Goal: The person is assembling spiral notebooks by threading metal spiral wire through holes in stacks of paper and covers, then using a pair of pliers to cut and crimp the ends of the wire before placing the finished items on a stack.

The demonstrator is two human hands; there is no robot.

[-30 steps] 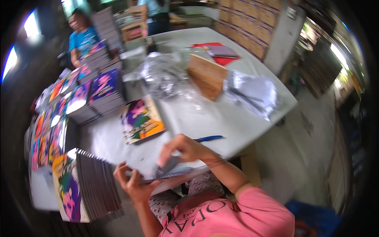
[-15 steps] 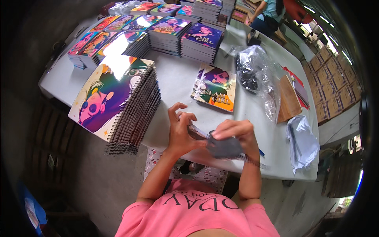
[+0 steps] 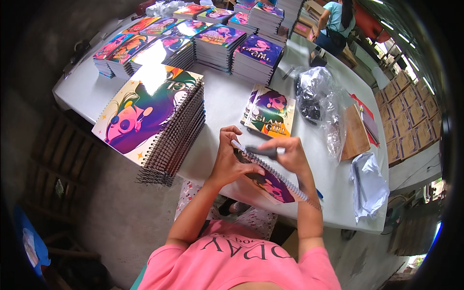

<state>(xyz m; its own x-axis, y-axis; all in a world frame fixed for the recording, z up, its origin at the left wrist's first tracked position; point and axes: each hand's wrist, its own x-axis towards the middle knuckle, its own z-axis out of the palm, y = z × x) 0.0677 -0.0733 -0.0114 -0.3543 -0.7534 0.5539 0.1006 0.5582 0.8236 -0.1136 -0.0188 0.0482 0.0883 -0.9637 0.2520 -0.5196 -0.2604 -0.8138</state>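
Observation:
My left hand [image 3: 228,162] grips the upper end of a spiral notebook [image 3: 274,185], its thumb pressed on the colourful cover. The notebook is tilted at the table's near edge with its spiral side up. A wire coil [image 3: 277,173] runs along that side, and a loose length sticks out past the lower end beside my right forearm. My right hand [image 3: 291,153] is closed round a dark grey hand tool [image 3: 261,152], which lies against the coil near its upper end. Motion smears the tool, so its exact kind is unclear.
A tall stack of spiral notebooks [image 3: 145,116] stands to the left. A few smaller ones [image 3: 270,111] lie ahead, with several more stacks [image 3: 256,58] behind. On the right are clear plastic wrap [image 3: 319,96], a wooden block [image 3: 356,133] and crumpled paper [image 3: 371,183]. A person [image 3: 336,24] is far back.
The tool has moved up and left, from over the middle of the notebook to the coil's upper end. More of the cover and coil now shows. My left hand keeps its grip.

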